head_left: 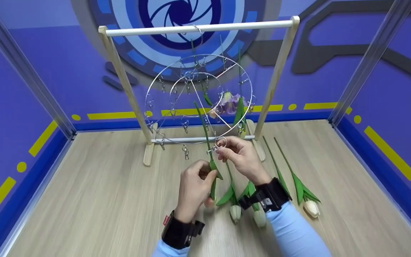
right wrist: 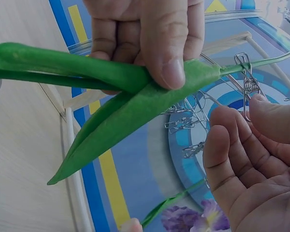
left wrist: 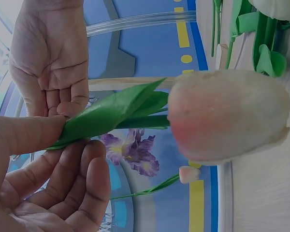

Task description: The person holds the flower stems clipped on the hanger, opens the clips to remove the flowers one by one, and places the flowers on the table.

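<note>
My left hand (head_left: 194, 187) pinches a pale pink-white tulip (left wrist: 227, 116) at its green leaf (right wrist: 130, 116), between thumb and fingers. The bloom points down and the stem rises toward the wire hanger. Thumb and fingers of my right hand (head_left: 243, 157) pinch a small metal clip (right wrist: 250, 87) on the near side of the round, tilted hanger (head_left: 198, 55). In the right wrist view the tulip's stem runs through the clip's jaws. A purple iris (head_left: 229, 102) and another pale pink tulip (left wrist: 188, 174) hang upside down from the hanger behind the hands.
A wooden stand with a white top bar (head_left: 198, 28) carries the hanger by its hook. Several empty clips dangle around the rings, one of them a clip (head_left: 185, 151) at the front. White tulips (head_left: 235, 213) lie on the table, with another white tulip (head_left: 311, 208) farther right.
</note>
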